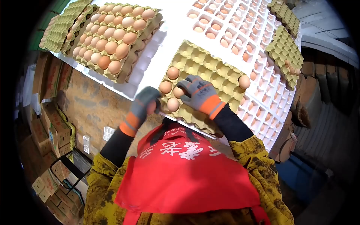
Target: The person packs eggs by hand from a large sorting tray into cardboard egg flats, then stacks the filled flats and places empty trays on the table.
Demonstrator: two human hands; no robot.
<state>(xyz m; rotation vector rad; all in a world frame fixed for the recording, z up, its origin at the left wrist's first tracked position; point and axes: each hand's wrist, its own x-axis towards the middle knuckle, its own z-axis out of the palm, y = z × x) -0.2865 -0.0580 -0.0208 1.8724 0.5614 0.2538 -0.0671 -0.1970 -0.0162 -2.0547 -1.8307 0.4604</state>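
My left hand (145,106), in a grey and orange glove, is beside the left edge of a yellow pulp egg tray (215,71), its fingers curled around a brown egg (151,107). Over the tray's left part, my right hand (198,92), gloved the same way, has its fingers on a brown egg (177,92) in a cup. Other eggs sit near it, one (173,104) below and one (173,72) above. At the tray's right corner rests another egg (244,81). Many of the tray's cups hold nothing.
A stack of pulp trays full of eggs (108,33) stands at the upper left. White foam trays with eggs (240,33) cover the right side, with pulp trays (284,48) on their far edge. Cardboard boxes (56,131) are on the floor at left.
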